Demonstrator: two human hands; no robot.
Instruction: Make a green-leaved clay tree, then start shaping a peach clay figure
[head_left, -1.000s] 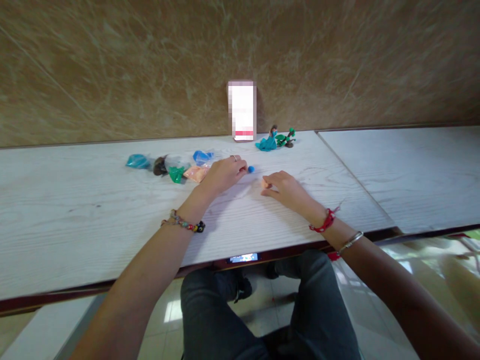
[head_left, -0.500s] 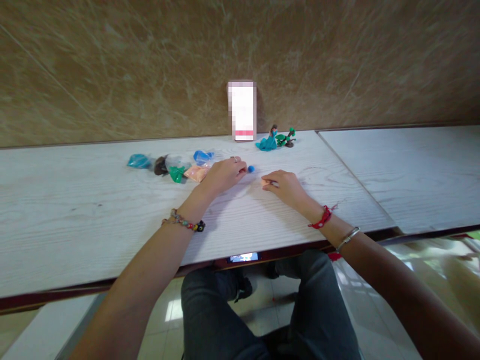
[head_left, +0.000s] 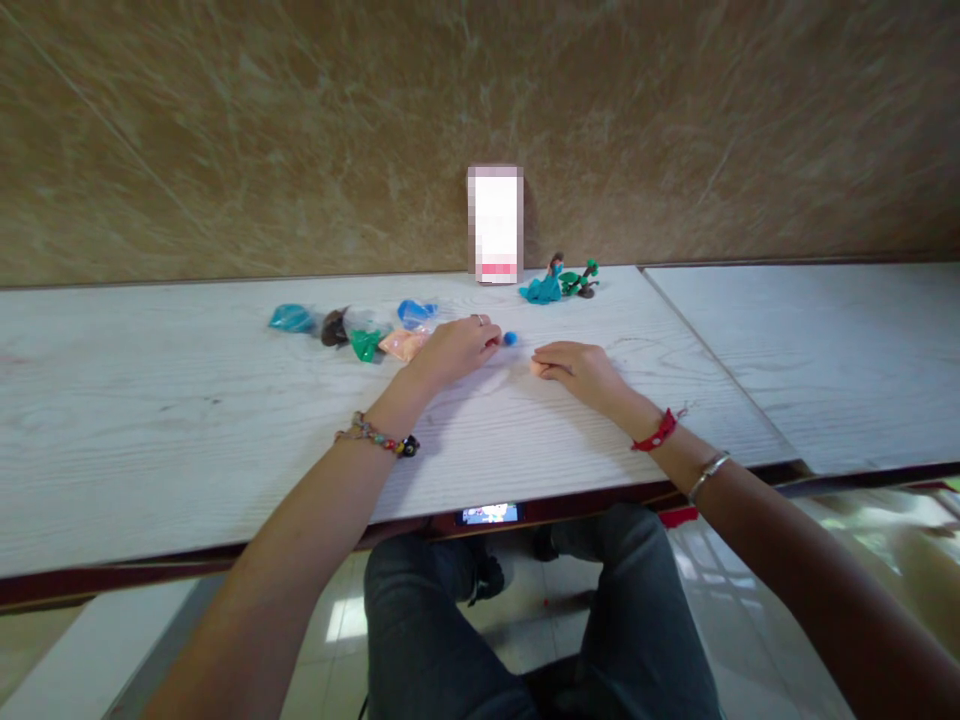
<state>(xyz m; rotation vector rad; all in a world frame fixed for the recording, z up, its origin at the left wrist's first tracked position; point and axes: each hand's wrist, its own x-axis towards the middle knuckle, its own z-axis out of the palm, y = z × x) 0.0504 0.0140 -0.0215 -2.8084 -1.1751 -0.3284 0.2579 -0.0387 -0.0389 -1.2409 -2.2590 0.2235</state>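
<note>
My left hand rests over the table with its fingers curled together; whether they hold anything is hidden. Just beyond its fingertips lies a small blue clay ball. My right hand is closed, thumb and fingers pressing a piece of peach-coloured clay at the tabletop. To the left of my left hand are plastic bags of clay: peach, blue, green, brown and teal.
A phone with a blurred-out screen leans on the brown marbled wall. Beside it stand a figure in a teal dress and a small green-and-brown clay tree. Another lit screen sits at the front edge of the white table.
The view has shifted slightly, so everything on the table sits a little further right. Both hands keep nearly the same pose, and the blue ball stays by my left fingertips.
</note>
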